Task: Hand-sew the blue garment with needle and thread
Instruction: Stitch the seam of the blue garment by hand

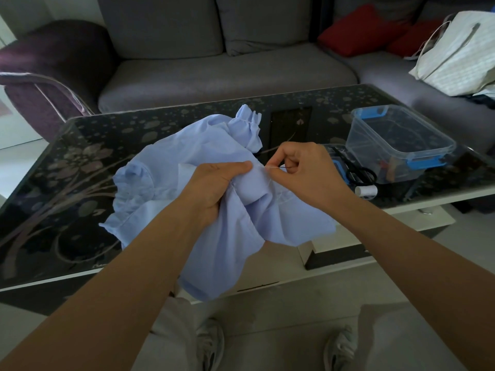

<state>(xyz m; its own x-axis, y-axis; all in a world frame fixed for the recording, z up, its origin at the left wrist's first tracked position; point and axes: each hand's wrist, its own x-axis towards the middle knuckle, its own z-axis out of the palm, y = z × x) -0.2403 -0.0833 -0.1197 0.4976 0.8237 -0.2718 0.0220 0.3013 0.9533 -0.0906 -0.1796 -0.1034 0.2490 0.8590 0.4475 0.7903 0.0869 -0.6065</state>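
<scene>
The light blue garment (166, 183) lies bunched on the dark glass table (80, 145) and hangs over its near edge. My left hand (217, 183) grips a fold of the fabric, thumb on top near the seam. Just to its right, my right hand (302, 172) pinches a thin needle (276, 167) whose tip meets the cloth beside my left thumb. A short bit of pale thread shows at the needle.
A clear plastic box with blue clips (399, 140) stands at the table's right. Black scissors (360, 175) and a white thread spool (367, 190) lie beside it. A grey sofa (227, 68), red cushions (359, 28) and a white bag (460, 52) sit behind.
</scene>
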